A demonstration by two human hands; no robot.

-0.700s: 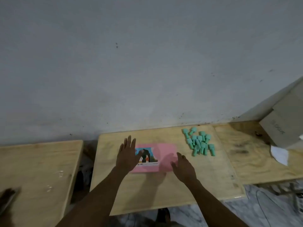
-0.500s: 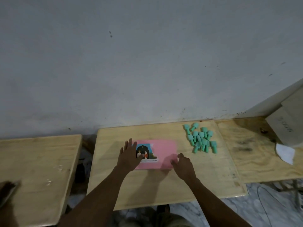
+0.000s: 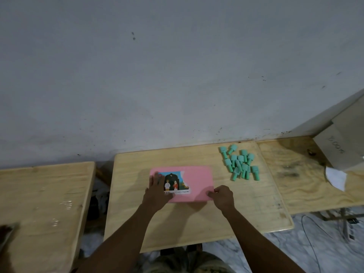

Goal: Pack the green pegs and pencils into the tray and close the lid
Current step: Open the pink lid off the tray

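Now pressing flat-fingered on the closed pink tray [image 3: 197,178] at mid-table with left hand [image 3: 155,194], pinching its near right corner with right hand [image 3: 222,198]. Could skid or flip on prying open (seemingly snug fit), scattering green pegs [image 3: 239,165] heaped nearby; no pencils visible.

Bare forearms [image 3: 126,239]; mottled olive trousers [image 3: 189,262]

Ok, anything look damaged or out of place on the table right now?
The picture label on the pink lid is torn, its right edge ragged. The green pegs lie in a loose heap beside it. No pencils show.
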